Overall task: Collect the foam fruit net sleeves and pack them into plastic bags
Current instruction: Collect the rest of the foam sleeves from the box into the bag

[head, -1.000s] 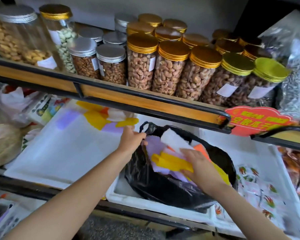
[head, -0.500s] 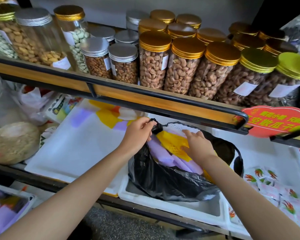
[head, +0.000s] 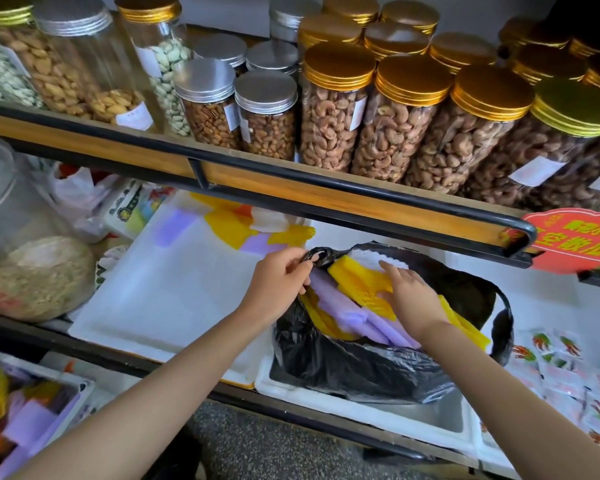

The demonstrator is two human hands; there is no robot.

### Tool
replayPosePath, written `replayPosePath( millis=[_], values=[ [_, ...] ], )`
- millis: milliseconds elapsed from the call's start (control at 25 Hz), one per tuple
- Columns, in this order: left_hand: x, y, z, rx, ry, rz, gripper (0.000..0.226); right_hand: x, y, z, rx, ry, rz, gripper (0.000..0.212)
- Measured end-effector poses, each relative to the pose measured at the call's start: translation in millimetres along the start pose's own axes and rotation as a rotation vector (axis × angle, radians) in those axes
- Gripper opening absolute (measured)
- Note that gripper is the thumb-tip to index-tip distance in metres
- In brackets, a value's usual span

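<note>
Nut jars [head: 333, 123] on the upper shelf [head: 274, 182], red sign [head: 568, 239] right, snack packets [head: 565, 372] below.

We are in a shop, by all signs a nut and snack stall: a wooden shelf [head: 326, 194] edged with a black metal rail carries crowded rows of clear jars of cashews [head: 329, 133] under gold lids and jars of small brown nuts [head: 210, 124] under silver lids, many with a white label [head: 357, 114] stuck on the side. At the shelf's right end we see a red cut-out sign [head: 575, 237] with yellow Chinese lettering, and below it a white tray [head: 548, 299] holding many small sealed snack packets [head: 568, 372].
</note>
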State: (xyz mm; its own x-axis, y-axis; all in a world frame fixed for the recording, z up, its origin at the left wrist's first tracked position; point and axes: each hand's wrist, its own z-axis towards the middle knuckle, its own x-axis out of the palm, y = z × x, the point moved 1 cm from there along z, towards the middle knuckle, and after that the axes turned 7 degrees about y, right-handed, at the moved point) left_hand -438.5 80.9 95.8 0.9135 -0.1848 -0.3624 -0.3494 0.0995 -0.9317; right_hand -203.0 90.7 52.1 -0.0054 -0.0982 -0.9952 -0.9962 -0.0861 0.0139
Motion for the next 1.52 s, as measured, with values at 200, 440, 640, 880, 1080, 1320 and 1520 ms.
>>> replayPosePath(
  millis=[200,440,640,880,1080,1320,1520],
  values=[
    [-16.8,17.3,7.4,-0.034,0.070,0.024,0.022,-34.6,31.9,-16.2,-0.200,-0.040,0.121,0.049],
    [-111.1,109.1,13.6,-0.076,0.071,0.362,0.030,-75.0,136.2,0.0,-0.460,-0.310,0.320,0.027],
    [-199.5,215.7,28.1,-0.280,0.050,0.551,0.040,-2.7,236.2,89.8,-0.493,-0.108,0.298,0.036],
    [-248.7,282.8,87.8,-0.199,0.010,0.697,0.053,92.1,262.4,215.1,-0.128,0.146,0.265,0.056],
    [-242.7,315.7,141.0,-0.109,0.001,0.581,0.060,124.5,280.0,279.7,-0.012,0.189,0.111,0.065],
    [-227.5,355.3,180.4,-0.221,0.101,0.746,0.074,137.6,306.3,324.4,-0.045,0.029,-0.030,0.064],
    [-218.2,363.9,184.8,-0.217,0.061,0.835,0.061,152.5,302.5,330.2,-0.025,0.201,0.013,0.069]
  ],
)
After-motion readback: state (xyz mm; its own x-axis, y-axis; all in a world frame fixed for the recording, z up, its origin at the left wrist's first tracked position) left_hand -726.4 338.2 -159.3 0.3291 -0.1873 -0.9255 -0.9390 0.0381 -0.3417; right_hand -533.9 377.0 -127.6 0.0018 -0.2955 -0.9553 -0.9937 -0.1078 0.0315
